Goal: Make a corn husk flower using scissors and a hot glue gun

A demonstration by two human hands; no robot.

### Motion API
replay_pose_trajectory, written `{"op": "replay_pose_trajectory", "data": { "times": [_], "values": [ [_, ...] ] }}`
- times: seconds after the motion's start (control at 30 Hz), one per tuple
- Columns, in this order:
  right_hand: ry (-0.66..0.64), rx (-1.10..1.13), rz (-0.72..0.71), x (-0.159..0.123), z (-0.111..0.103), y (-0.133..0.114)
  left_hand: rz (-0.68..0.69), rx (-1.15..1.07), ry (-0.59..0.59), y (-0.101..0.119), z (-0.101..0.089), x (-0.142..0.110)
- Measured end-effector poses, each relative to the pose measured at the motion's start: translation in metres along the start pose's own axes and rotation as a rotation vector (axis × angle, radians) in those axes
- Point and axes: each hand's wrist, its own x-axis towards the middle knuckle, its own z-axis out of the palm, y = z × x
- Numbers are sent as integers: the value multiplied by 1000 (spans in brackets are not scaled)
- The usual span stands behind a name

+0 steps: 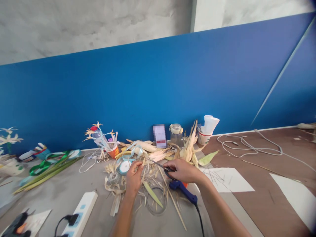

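My right hand point(182, 169) is closed around the dark handles of a pair of scissors point(158, 163), whose blades point left towards my other hand. My left hand point(134, 177) pinches a small strip of dry corn husk point(144, 161) close to the blade tips. Whether the blades touch the strip is too small to tell. Below my right hand lies a blue hot glue gun point(184, 191) with a black cord. A spool of light blue ribbon point(124, 167) sits just left of my left hand. Husk scraps and a green leaf piece point(153, 194) litter the table between my forearms.
Dried husks point(189, 148) are heaped behind my hands, near a clear jar point(176, 133) and a phone point(160, 135). Paper cups point(204, 136) stand against the blue partition point(148, 89). A power strip point(82, 210) lies front left; white paper point(228, 180) and a white cable point(261, 150) lie right.
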Motion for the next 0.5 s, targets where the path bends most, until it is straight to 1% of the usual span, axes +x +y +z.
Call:
{"op": "replay_pose_trajectory", "data": {
  "times": [0.17,0.4,0.5],
  "values": [
    [-61,2,-4,-4,-5,2,66,20,-52,2,-3,2],
    [-131,31,-8,-8,-8,8,90,22,-122,0,-5,3],
    [-135,7,-28,-8,-9,9,100,34,-156,1,-6,4]
  ]
}}
